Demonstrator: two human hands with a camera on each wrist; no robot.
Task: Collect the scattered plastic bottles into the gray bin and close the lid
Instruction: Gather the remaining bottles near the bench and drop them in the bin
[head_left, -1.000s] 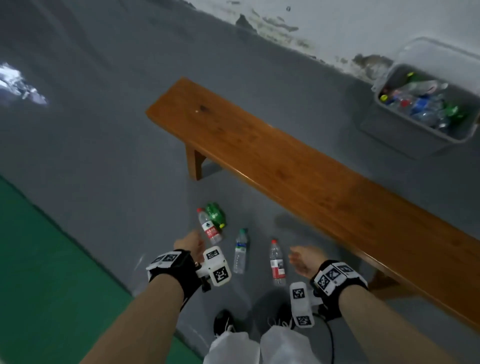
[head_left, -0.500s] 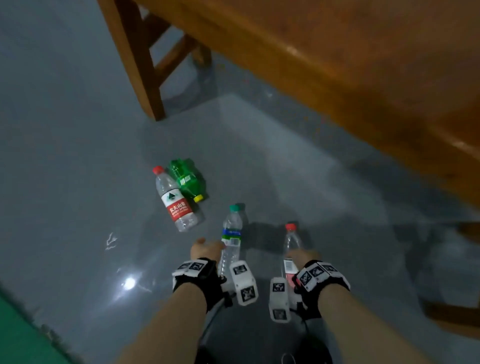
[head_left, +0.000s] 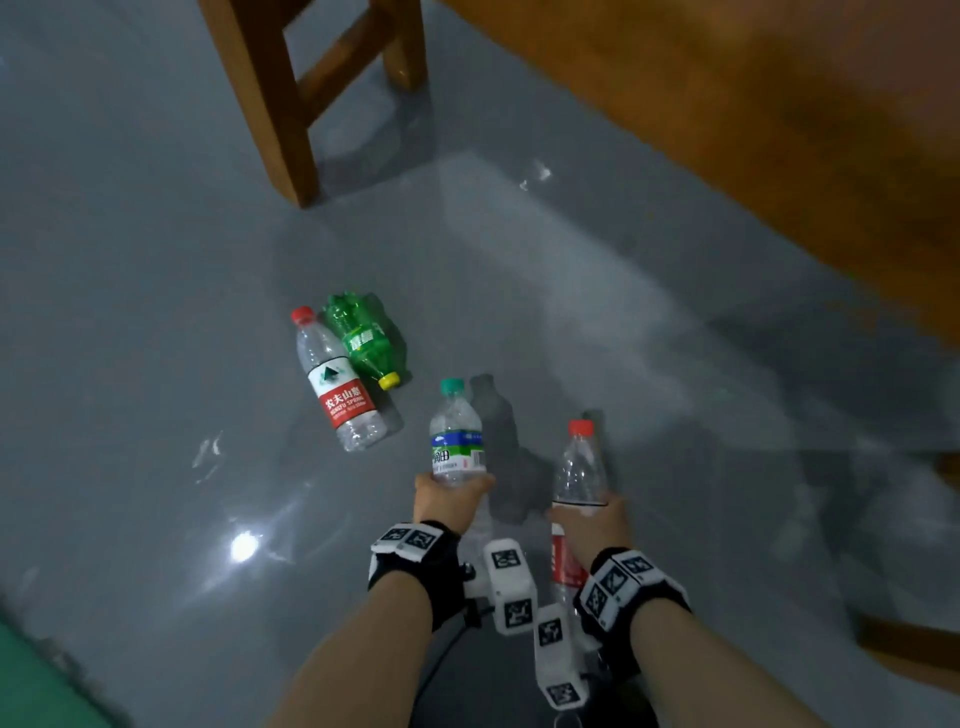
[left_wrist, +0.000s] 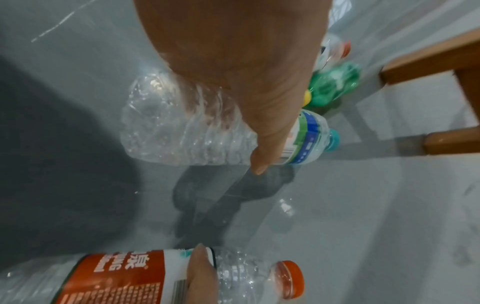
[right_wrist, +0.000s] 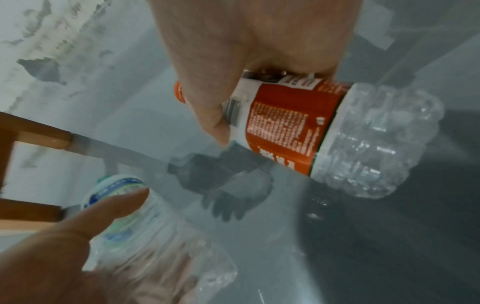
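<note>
Now both hands have closed since half a second ago: left hand (head_left: 451, 501) grips the blue-label bottle (head_left: 456, 436), right hand (head_left: 592, 525) the red-label bottle (head_left: 579, 470). Two bottles remain on the floor at 11 o'clock; bin out of view.

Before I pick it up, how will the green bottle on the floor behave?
The green bottle looks empty and dented, so probably light and easily squeezed. Lying on its side against the red-label bottle, it may roll if nudged.
</note>
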